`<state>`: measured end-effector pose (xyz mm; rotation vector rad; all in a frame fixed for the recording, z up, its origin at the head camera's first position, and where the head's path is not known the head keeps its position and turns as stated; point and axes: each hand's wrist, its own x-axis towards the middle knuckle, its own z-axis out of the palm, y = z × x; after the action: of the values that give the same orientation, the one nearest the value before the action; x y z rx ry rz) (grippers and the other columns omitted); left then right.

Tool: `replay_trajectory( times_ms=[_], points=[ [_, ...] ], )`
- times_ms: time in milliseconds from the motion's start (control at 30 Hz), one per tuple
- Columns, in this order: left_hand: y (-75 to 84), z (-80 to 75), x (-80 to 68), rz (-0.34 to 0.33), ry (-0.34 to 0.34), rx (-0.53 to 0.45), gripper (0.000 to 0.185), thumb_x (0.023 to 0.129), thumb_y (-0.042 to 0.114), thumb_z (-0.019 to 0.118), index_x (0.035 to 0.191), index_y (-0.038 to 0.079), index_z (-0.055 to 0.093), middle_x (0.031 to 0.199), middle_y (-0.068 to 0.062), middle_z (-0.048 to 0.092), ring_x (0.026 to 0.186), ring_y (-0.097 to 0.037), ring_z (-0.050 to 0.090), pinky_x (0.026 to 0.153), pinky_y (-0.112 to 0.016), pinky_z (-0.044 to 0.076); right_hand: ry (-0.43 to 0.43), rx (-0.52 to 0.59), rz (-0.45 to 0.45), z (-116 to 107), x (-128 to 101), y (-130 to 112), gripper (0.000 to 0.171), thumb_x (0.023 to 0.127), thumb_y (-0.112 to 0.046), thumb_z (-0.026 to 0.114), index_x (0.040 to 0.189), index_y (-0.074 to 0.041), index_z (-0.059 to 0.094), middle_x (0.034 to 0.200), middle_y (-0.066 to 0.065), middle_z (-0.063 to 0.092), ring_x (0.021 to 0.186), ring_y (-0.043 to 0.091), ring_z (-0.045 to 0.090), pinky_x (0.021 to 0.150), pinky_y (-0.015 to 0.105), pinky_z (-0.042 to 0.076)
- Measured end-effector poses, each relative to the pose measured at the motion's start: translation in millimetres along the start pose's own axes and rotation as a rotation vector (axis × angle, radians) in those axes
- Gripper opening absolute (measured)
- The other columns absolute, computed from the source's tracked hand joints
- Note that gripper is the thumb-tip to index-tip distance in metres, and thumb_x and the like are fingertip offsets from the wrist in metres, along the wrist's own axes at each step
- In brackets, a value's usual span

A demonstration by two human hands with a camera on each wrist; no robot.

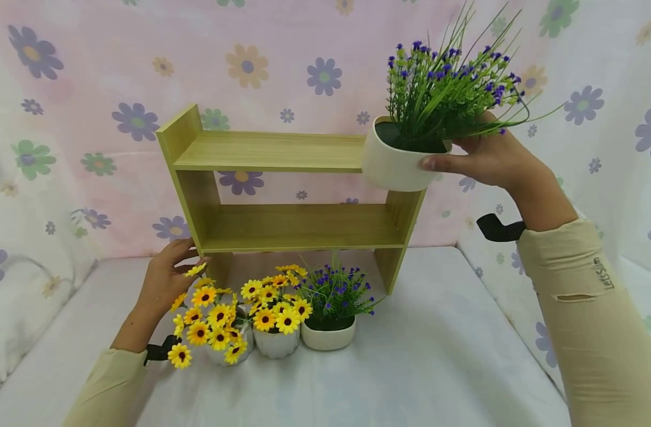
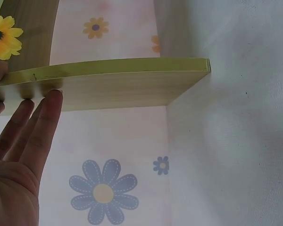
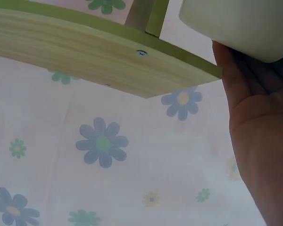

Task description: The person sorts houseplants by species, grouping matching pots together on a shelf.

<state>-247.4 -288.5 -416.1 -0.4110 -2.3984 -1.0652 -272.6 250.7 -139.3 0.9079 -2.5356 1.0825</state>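
My right hand (image 1: 482, 157) grips a white pot of purple flowers (image 1: 397, 160) in the air at the right end of the wooden shelf's (image 1: 282, 151) top board. The pot's white side (image 3: 238, 23) shows above my right palm (image 3: 259, 136) in the right wrist view. My left hand (image 1: 167, 273) rests with straight fingers against the shelf's left leg, beside the yellow flowers. In the left wrist view my left fingers (image 2: 35, 127) touch the edge of the wooden board (image 2: 122, 84).
Two white pots of yellow flowers (image 1: 218, 320) (image 1: 274, 311) and a white pot of purple flowers (image 1: 330, 308) stand in a row on the white table (image 1: 437, 356) before the shelf. A flowered cloth (image 1: 282, 65) hangs behind.
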Motion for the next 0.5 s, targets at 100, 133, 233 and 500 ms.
replay_trajectory(
  times_ms=[100, 133, 233, 500],
  points=[
    [2.1, -0.9, 0.3, -0.008, -0.003, 0.001, 0.064, 0.097, 0.005, 0.077, 0.156, 0.008, 0.053, 0.143, -0.021, 0.059, 0.122, -0.048, 0.066, 0.089, -0.049, 0.056, 0.012, -0.035, 0.063, -4, 10, 2, 0.07, 0.089, -0.021, 0.088, 0.151, -0.019, 0.056, 0.153, 0.003, 0.058, 0.153, 0.027, 0.044, 0.129, 0.05, 0.031],
    [2.9, -1.1, 0.4, -0.01, -0.004, -0.001, 0.064, 0.097, 0.005, 0.077, 0.156, 0.009, 0.053, 0.143, -0.021, 0.059, 0.123, -0.049, 0.066, 0.089, -0.05, 0.056, 0.014, -0.054, 0.084, -5, 13, 3, 0.072, 0.089, -0.025, 0.088, 0.153, -0.02, 0.055, 0.156, 0.002, 0.056, 0.155, 0.028, 0.041, 0.13, 0.051, 0.028],
    [3.3, -1.3, 0.5, -0.012, -0.007, 0.001, 0.066, 0.096, 0.001, 0.077, 0.156, 0.009, 0.053, 0.143, -0.021, 0.059, 0.122, -0.049, 0.066, 0.089, -0.047, 0.056, 0.004, -0.108, 0.108, -6, 22, 6, 0.073, 0.09, -0.033, 0.087, 0.154, -0.021, 0.054, 0.159, 0.003, 0.053, 0.156, 0.027, 0.038, 0.131, 0.053, 0.023],
    [0.5, -0.7, 0.7, 0.006, 0.003, -0.003, 0.067, 0.095, -0.002, 0.077, 0.156, 0.009, 0.053, 0.142, -0.021, 0.06, 0.121, -0.048, 0.067, 0.089, -0.031, 0.056, -0.043, -0.014, 0.111, -2, 37, 19, 0.082, 0.092, -0.027, 0.084, 0.161, -0.021, 0.04, 0.168, 0.001, 0.041, 0.161, 0.02, 0.027, 0.132, 0.042, 0.023]
  ],
)
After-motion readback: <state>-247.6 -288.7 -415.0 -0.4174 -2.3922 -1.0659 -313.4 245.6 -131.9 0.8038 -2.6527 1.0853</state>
